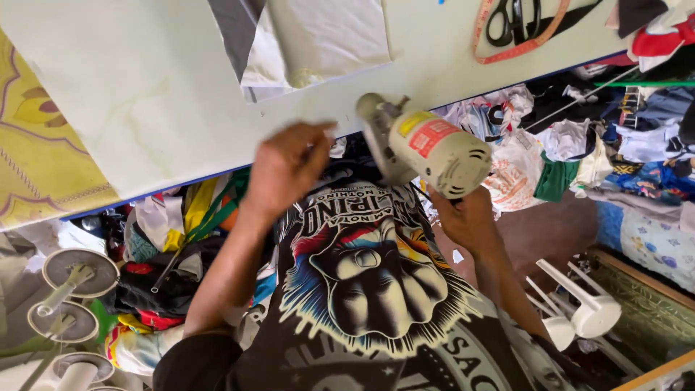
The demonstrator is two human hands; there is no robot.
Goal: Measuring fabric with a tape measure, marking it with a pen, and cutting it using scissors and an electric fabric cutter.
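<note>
Cream metal electric cloth-cutting machine (427,148) lifted at pale bench (145,94) edge, right hand (467,217) clamped beneath; left hand (286,166) blurred, grip unclear. Judged: positioning cutter; next, steady placement on bench.

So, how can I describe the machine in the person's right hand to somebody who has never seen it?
Find the pale cutting table and follow its near edge. There the right hand lifts a cream, drum-shaped electric cutting machine. Only it bears red and yellow labels and a vented round end.

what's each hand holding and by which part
Right hand grips the cutting machine from below, at its motor end. Left hand is blurred at the table edge; can't tell.
</note>
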